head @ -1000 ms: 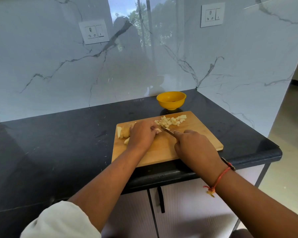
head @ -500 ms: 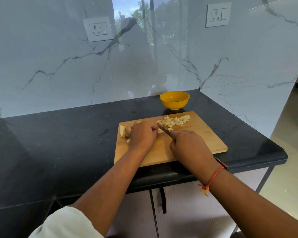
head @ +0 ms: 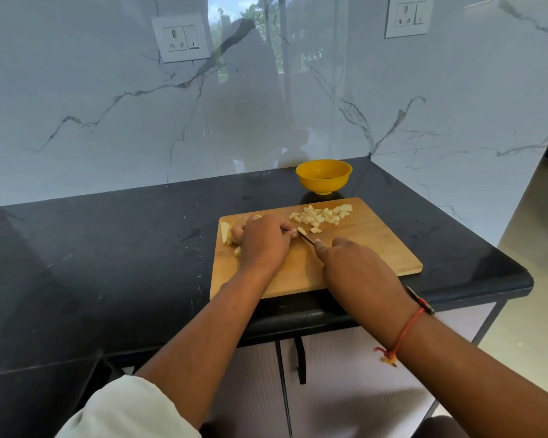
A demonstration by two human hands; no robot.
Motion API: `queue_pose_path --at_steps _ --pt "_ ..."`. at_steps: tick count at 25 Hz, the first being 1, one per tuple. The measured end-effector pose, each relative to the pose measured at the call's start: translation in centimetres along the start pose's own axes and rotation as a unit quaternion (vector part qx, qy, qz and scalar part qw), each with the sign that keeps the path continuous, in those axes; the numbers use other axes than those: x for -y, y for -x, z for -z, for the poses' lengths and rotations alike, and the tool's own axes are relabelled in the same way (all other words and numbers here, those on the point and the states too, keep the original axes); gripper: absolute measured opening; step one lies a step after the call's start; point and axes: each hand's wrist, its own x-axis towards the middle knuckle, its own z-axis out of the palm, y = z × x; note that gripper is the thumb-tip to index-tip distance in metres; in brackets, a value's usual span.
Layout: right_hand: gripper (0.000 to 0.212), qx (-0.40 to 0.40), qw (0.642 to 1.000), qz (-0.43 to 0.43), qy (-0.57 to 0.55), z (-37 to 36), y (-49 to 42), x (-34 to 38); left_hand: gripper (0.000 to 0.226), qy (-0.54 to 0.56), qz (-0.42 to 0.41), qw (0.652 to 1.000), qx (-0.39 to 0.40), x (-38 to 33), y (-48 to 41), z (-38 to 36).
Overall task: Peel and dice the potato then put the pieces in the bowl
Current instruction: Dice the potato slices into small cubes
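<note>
A wooden cutting board [head: 370, 248] lies on the black counter. My left hand [head: 263, 241] covers and holds a pale peeled potato strip, whose cut end [head: 301, 231] shows at my fingertips. Larger potato pieces [head: 227, 233] lie behind that hand at the board's left end. My right hand [head: 355, 267] grips a knife; its blade [head: 306, 238] points at the strip's end, right by my left fingertips. A heap of diced potato [head: 321, 215] sits at the board's far side. The yellow bowl [head: 324, 176] stands just beyond the board.
The black counter [head: 108, 248] runs left, with its front edge under my forearms and a rounded corner at the right. Marble walls with two sockets [head: 181, 37] close the back and right. Cabinet doors with a dark handle [head: 299, 358] are below.
The camera has shifted a little. My right hand has drawn the knife slightly back along the board, and another cut piece lies beside the blade. My left hand stays on the potato.
</note>
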Motion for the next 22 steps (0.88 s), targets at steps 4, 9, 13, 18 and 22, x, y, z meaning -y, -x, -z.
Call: queue_pose_path --at_steps 4,9,13,18,22 --pt "0.072 -0.012 1.0 -0.002 0.029 0.2 1.0 -1.1 0.01 0.006 -0.007 1.0 -0.001 0.1 0.2 0.0" --pt "0.051 -0.069 0.996 -0.042 -0.046 -0.3 -0.1 -1.1 0.012 0.027 0.004 1.0 -0.003 0.4 0.2 -0.2" --pt "0.042 -0.114 0.989 -0.036 -0.09 -0.4 -0.6 0.0 0.012 0.056 0.016 0.998 -0.019 0.4 0.4 -0.2" --pt "0.039 -0.098 0.99 -0.039 -0.092 -0.7 -1.5 0.8 0.015 0.07 0.016 0.997 -0.024 0.4 0.5 0.1" --pt "0.034 -0.047 0.998 -0.02 -0.03 -0.6 -2.6 1.5 0.018 0.071 0.013 0.997 -0.022 0.4 0.4 0.2"
